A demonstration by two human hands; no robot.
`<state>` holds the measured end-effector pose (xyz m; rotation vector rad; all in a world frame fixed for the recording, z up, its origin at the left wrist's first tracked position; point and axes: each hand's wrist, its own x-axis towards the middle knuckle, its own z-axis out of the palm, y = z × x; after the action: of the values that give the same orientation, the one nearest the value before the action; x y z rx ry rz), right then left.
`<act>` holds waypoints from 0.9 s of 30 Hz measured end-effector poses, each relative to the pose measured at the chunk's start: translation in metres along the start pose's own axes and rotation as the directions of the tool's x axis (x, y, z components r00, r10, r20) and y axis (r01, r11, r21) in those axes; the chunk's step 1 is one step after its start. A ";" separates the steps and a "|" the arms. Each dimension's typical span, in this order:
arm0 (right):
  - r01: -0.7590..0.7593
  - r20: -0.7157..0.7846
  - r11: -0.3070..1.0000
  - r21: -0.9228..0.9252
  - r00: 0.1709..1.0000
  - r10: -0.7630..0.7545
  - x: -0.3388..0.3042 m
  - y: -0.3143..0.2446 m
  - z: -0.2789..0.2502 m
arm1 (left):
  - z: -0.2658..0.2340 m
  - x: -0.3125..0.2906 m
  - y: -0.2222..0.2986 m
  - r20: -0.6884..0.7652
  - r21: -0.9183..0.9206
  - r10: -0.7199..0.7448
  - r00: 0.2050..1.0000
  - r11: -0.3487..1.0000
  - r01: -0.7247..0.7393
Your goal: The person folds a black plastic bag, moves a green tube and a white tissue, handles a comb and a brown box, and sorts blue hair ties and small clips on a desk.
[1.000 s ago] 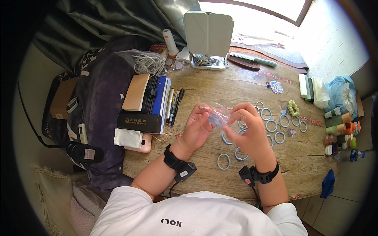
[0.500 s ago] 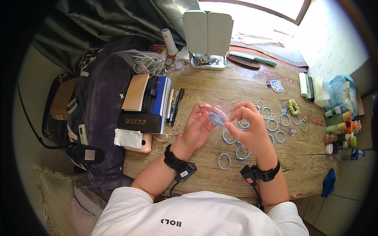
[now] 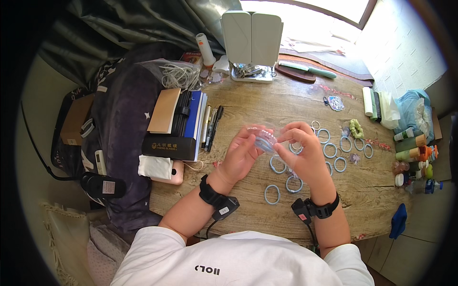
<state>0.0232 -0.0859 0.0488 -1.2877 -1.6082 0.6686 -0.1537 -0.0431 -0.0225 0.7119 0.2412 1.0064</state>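
Above the middle of the wooden table (image 3: 234,190), both hands grip a small clear plastic bag (image 3: 265,135) with light blue hair ties inside. My left hand (image 3: 240,155) is closed on its left side, thumb over the front. Thumb and fingers of my right hand (image 3: 301,148) pinch its right edge. A row of pale bead-like dots runs along the bag's upper part. Below and to the right, loose light blue hair ties lie on the wood, among them one hair tie (image 3: 272,195) nearest me and another (image 3: 330,150) beyond my right hand. My right hand partly covers some of them.
Notebooks (image 3: 164,112), a dark glasses case (image 3: 169,148) and pens (image 3: 214,127) lie at the left. A white folding mirror (image 3: 252,40) stands at the back, beside a comb (image 3: 307,70). A green scrunchie (image 3: 356,129) and several bottles (image 3: 410,144) are on the right.
The bag has tilted slightly between my hands, and its blue contents show less clearly. Both hands keep hold of it, nearly in the same place.
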 end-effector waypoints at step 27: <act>-0.038 0.157 0.942 -0.332 0.983 0.095 -0.004 -0.006 -0.002 | -0.001 0.001 -0.003 0.061 0.202 -0.042 0.997 0.979 0.029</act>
<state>0.0223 -0.0917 0.0537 -1.5665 -1.8822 0.5810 -0.1514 -0.0434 -0.0249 0.9203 0.3008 0.9314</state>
